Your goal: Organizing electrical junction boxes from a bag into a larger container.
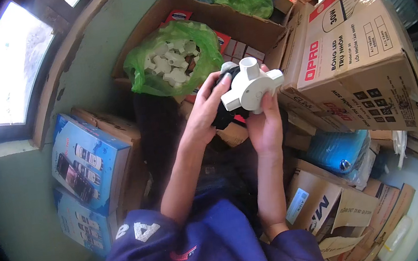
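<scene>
A white plastic conduit junction box [256, 89], round with several tube spouts, is held up before me with its flat face towards the camera. My right hand [264, 124] grips it from below, the thumb lying on its face. At its left side, my left hand [208, 105] clasps a black cloth [224, 115] that is bunched against the box. Another white rounded part [228, 66] shows above the cloth; whether it belongs to the same box I cannot tell. Beyond my hands, a green plastic bag [137, 75] gapes around several similar white fittings [175, 61].
An open cardboard carton [254, 18] holding small red-and-white boxes stands beneath the bag. To the right rises a large LED-bulb carton [357, 46], with a blue plastic-wrapped item [337, 151] and a torn carton [315, 195] nearer me. Blue printed boxes [90, 162] are stacked along the left wall.
</scene>
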The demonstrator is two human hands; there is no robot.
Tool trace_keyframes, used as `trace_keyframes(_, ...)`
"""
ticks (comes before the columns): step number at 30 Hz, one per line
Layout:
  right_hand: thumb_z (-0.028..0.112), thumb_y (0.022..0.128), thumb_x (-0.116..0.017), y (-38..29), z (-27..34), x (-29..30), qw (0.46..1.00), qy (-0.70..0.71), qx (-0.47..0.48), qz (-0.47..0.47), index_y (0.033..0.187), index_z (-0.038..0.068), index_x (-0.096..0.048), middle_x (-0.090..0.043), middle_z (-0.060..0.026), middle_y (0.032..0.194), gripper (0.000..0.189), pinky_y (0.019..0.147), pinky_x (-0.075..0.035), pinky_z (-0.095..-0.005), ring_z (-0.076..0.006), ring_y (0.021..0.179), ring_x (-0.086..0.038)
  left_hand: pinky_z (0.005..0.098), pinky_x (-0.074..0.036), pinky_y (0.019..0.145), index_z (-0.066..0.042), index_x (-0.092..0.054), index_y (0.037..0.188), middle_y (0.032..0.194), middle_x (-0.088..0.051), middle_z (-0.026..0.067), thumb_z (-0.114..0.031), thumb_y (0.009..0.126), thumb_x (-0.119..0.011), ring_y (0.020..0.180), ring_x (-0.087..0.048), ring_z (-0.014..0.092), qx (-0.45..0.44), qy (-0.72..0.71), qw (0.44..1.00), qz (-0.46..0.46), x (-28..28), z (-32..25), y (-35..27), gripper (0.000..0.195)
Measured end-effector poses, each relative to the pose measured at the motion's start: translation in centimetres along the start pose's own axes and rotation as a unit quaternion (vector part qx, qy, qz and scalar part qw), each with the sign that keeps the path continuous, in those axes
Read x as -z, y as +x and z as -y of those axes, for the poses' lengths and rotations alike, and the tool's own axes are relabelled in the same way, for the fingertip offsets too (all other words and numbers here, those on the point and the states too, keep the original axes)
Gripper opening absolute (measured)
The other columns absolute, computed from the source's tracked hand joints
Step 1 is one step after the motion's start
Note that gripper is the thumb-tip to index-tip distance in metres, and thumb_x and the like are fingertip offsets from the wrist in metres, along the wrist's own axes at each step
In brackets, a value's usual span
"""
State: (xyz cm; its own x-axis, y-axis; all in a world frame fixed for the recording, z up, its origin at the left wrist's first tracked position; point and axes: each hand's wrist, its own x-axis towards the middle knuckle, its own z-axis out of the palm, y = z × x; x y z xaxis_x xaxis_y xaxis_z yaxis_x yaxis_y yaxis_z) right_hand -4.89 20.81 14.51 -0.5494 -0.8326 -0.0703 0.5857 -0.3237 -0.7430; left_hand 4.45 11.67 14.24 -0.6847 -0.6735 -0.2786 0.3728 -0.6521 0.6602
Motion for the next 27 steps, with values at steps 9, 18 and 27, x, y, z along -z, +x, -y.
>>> trace_keyframes(9,0.03,0.095,-0.059,0.0,-0.1,1.5,0.981,0.164,0.102,-0.008,0.145,0.018,-0.031,-0.042,-0.0112,0.142,0.059,0.106,-0.044,-0.0434,-0.0284,0.127,-0.048,0.023,-0.053,0.061,-0.011,-0.052,0.114,0.102,-0.061,0.0022,-0.025,0.095,-0.062,0.084,-0.063,0.009,-0.254,-0.008,0.939,-0.23,-0.6,1.2,0.3,0.026)
trace_keyframes(18,0.004,0.092,-0.06,-0.6,-2.8,0.1,0.918,-0.268,0.267,-0.124,0.137,-0.001,-0.031,-0.044,-0.0166,0.133,0.053,0.105,-0.037,-0.0387,-0.0237,0.123,-0.047,0.0339,-0.04,0.1,-0.002,-0.057,0.125,0.119,-0.06,0.0108,-0.001,0.081,-0.067,0.115,-0.054,0.021,-0.42,0.382,0.821,-0.06,-2.6,1.5,-1.2,0.045)
trace_keyframes(27,0.009,0.095,-0.058,0.3,-5.6,0.0,0.933,-0.288,0.195,-0.09,0.139,0.0,-0.029,-0.044,-0.0177,0.135,0.054,0.107,-0.036,-0.0391,-0.0262,0.125,-0.046,0.0297,-0.044,0.095,-0.002,-0.059,0.121,0.113,-0.064,0.0078,-0.004,0.086,-0.065,0.108,-0.058,0.015,-0.347,0.341,0.866,-0.116,-0.4,0.0,-0.3,0.035)
